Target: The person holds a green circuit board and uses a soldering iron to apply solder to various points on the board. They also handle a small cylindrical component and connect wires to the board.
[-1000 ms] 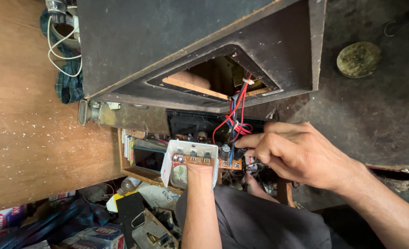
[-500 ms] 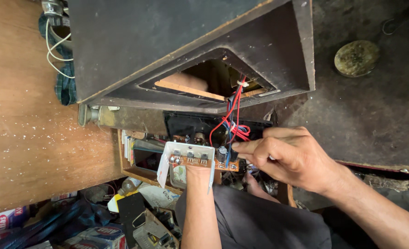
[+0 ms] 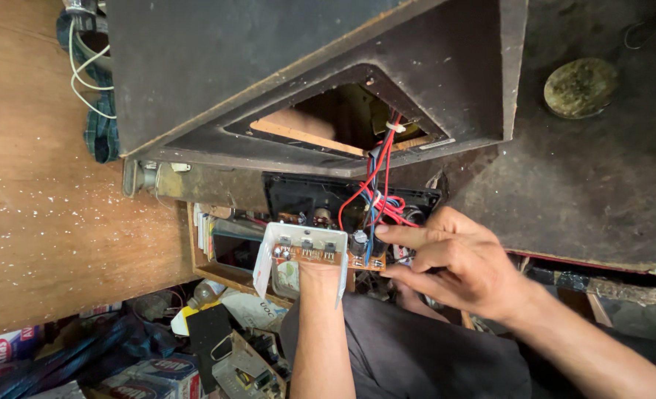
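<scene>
Your left hand (image 3: 318,275) is holding the brown circuit board with its white metal bracket (image 3: 303,255) in a closed grip below the black wooden speaker cabinet (image 3: 269,74), while your right hand (image 3: 465,266) is pinching the board's right end near the red and blue wires (image 3: 378,193).

Brown circuit board on a bent white metal bracket, wired into a dark speaker box

The circuit board (image 3: 328,255) is a narrow brown strip, held level with its parts facing the camera: a row of small components and a dark cylindrical capacitor at its right end. It is fixed to a white bracket (image 3: 269,258) whose sides fold downward. Red, blue and black wires (image 3: 378,185) rise from the board's right end into the triangular opening of the speaker box (image 3: 217,81) just above.
</scene>
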